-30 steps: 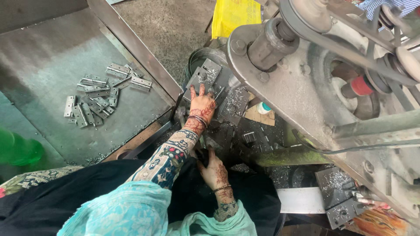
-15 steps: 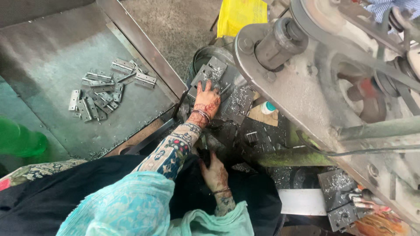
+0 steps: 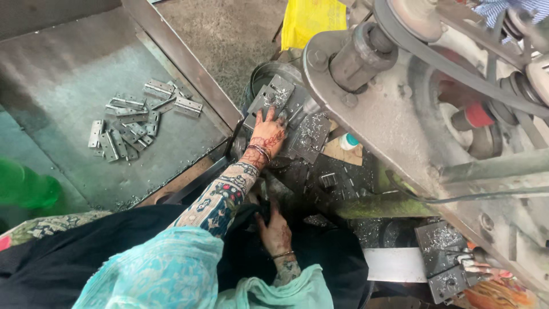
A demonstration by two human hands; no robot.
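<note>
My left hand (image 3: 267, 135), with henna patterns and bangles at the wrist, lies flat with fingers spread on a heap of dark metal plates (image 3: 275, 96) dusted with shavings, beside the machine's big wheel (image 3: 366, 86). My right hand (image 3: 277, 232) is lower, near my lap, its fingers pointing into a dark gap by black cloth. It grips nothing that I can see. A pile of small silver hinges (image 3: 128, 123) lies on the grey metal tray (image 3: 63, 74) to the left, away from both hands.
A belt-driven machine (image 3: 457, 114) with pulley and shaft fills the right side. A yellow bag (image 3: 311, 20) is at the top and a green object (image 3: 26, 189) at the left edge. More shaving-covered plates (image 3: 443, 257) sit lower right, where another person's fingertips (image 3: 474, 266) show.
The view has shifted slightly. My left hand stays on the metal plates and my right hand stays low near my lap; nothing was picked up or let go.
</note>
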